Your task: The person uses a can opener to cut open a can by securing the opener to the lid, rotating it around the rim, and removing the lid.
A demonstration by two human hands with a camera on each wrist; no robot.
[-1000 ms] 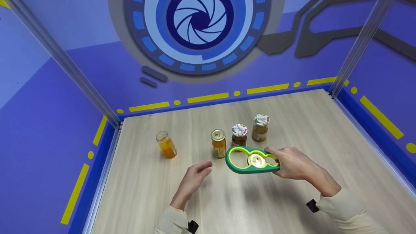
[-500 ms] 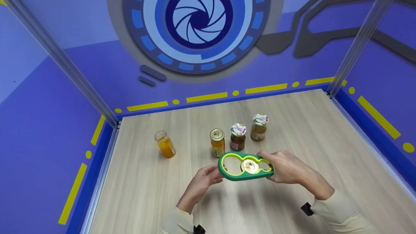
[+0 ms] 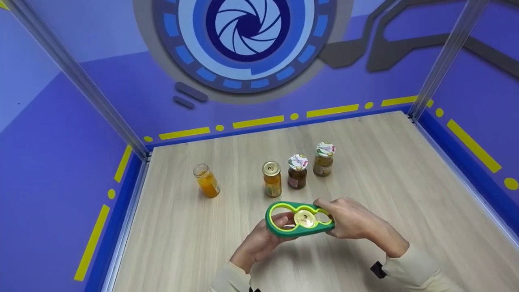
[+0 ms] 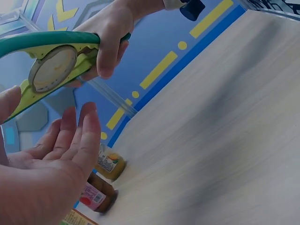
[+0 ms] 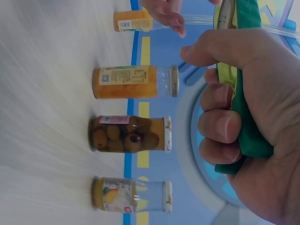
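My right hand grips the narrow end of a green and yellow jar opener, fingers curled round it, as the right wrist view also shows. A gold jar lid sits in the opener's middle ring; its pale underside shows in the left wrist view. My left hand is beneath the opener's wide end, palm up and fingers loosely extended. Part of it shows through the large ring. Whether its thumb touches the opener I cannot tell.
An open jar of orange contents stands at the left. Further right stand a gold-lidded orange jar, a dark jar with a patterned lid and another patterned-lid jar. Blue panels wall the wooden table.
The jar opener, with the lid in it, has moved left and toward the person in my right hand. My left hand has moved right, from beside the opener to beneath its wide end.
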